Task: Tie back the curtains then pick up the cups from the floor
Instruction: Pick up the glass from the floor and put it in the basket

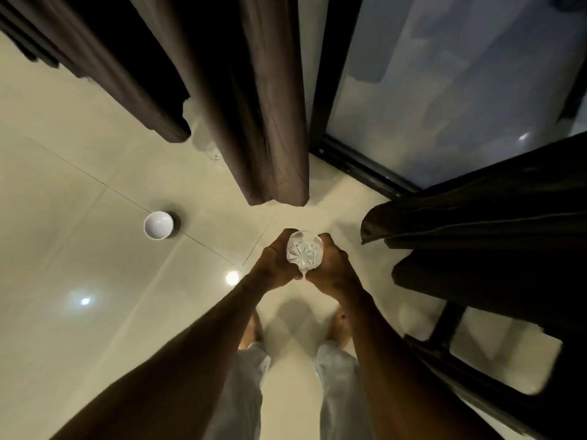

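Observation:
A clear cut-glass cup [304, 251] is held upright above the floor between both hands. My left hand [275, 264] wraps its left side and my right hand [333, 265] wraps its right side. A white cup [158, 225] stands on the tiled floor to the left. Another clear glass [213, 151] stands farther back on the floor, half hidden by the brown curtain [254, 115]. That curtain hangs gathered in the middle. A second brown curtain panel [127, 84] hangs to its left. A dark curtain [476, 204] is at the right.
A dark-framed glass door [444, 90] fills the upper right, its bottom track [359, 166] running across the floor. A dark piece of furniture [476, 360] stands at the lower right. My bare feet [254, 328] stand on the shiny cream tiles [79, 312] below my hands.

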### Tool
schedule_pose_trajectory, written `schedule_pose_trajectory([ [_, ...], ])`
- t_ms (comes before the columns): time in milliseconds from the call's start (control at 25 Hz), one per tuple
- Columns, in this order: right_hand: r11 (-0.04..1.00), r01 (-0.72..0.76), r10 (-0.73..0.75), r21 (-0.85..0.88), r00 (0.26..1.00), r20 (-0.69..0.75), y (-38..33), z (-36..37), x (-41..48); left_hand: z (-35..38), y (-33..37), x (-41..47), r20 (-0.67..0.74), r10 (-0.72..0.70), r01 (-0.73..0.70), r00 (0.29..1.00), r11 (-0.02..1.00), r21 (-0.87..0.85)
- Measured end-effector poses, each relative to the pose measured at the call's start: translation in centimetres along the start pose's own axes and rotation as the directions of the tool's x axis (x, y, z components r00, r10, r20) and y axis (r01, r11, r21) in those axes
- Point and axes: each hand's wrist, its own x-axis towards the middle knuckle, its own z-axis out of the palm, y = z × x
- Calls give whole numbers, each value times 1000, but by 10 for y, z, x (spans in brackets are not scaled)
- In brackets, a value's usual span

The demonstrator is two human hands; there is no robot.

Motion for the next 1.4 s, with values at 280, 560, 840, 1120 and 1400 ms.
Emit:
schedule_pose_trajectory([
  [280, 988, 104, -104, -118, 995, 3, -105, -98, -188, -34, 144, -187, -21, 40, -40, 999, 999, -11],
  [560, 991, 101, -115, -83, 976, -185, -145, -134, -283, -41, 226, -279, -18, 164, -159, 986, 975, 157],
  [840, 999, 53, -52, -6, 945, -321, -128, -125, -311, -25, 248, -300, 118, 183, -212, 976, 922, 325],
  [1120, 1000, 1, -9, -23, 926, -377, -77, -142, -342, 34, 268, -320, 206, 180, -253, 962, 871, 420],
  [1400, 998, -35, 12, -42, 888, -460, 47, -178, -404, 169, 272, -340, 309, 228, -357, 923, 805, 473],
])
